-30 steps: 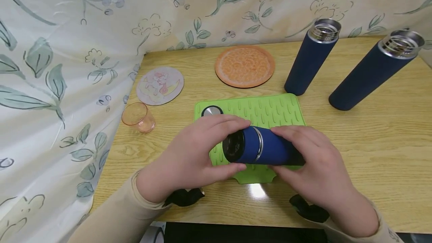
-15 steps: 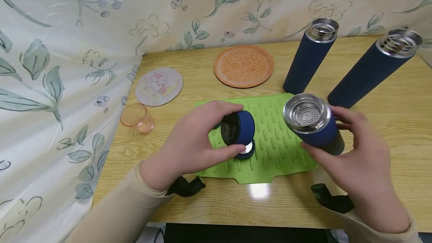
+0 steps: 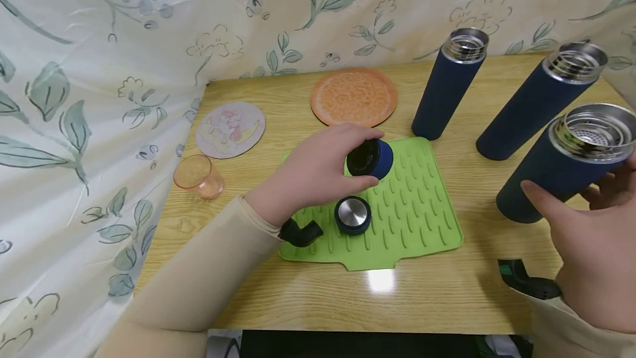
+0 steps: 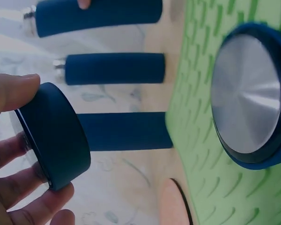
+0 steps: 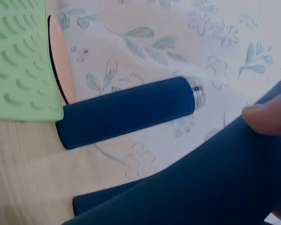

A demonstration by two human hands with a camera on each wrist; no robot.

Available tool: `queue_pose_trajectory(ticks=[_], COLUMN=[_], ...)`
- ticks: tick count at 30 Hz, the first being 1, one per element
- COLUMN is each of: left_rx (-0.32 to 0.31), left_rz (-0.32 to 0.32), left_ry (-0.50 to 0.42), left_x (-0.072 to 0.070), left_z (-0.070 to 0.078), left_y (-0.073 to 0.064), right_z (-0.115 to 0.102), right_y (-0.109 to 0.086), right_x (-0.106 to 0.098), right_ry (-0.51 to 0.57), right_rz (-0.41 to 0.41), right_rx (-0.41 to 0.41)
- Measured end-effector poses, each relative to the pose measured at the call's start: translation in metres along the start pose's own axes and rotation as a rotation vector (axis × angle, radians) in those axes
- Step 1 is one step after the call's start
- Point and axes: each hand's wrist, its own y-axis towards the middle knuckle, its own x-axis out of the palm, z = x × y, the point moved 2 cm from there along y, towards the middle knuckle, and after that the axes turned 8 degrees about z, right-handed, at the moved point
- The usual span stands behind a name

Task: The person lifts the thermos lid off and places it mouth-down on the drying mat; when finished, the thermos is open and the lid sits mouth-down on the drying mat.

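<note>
My left hand (image 3: 318, 173) pinches a dark blue bottle lid (image 3: 381, 159) with a black face, held tilted above the green mat. In the left wrist view the thumb and fingers grip the lid (image 4: 61, 136) around its rim. Below it on the mat lies another lid (image 3: 353, 212), its brushed steel face up. At the right edge my right hand (image 3: 596, 236) grips an uncapped navy thermos bottle (image 3: 551, 170), upright, with a perforated strainer inside its steel mouth. Whether its base touches the table I cannot tell. Some of the right hand's fingers are hidden behind the bottle.
Two more uncapped navy bottles stand behind, one nearer the middle (image 3: 449, 87) and one farther right (image 3: 539, 104). The ribbed green mat (image 3: 417, 220) lies on the wooden table (image 3: 298, 297). An orange round mat (image 3: 355, 95), a pale round mat (image 3: 230, 130) and a pinkish glass (image 3: 199, 177) sit around it.
The lid has come off the bottle. My right hand has carried the bottle right, beside the other two. My left hand has moved the lid slightly right and away, uncovering the lid on the mat.
</note>
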Motion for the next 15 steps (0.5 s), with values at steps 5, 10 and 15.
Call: queue_pose_trajectory(ticks=[5,10,15], left_rx=[-0.050,-0.062,-0.063], left_rz=[-0.097,-0.171,-0.265], left_ry=[0.095,0.149,0.252], left_x=[0.013,0.030,0.047], left_z=[-0.001,0.000,0.002], left_y=[0.026,0.049,0.072], right_z=[0.006,0.006,0.010], right_y=[0.003,0.004,0.006], right_x=[-0.001,0.000,-0.003], right_ry=[0.011,0.004,0.019], right_rz=[0.030,0.016,0.035], right_rx=[0.106,0.170,0.159])
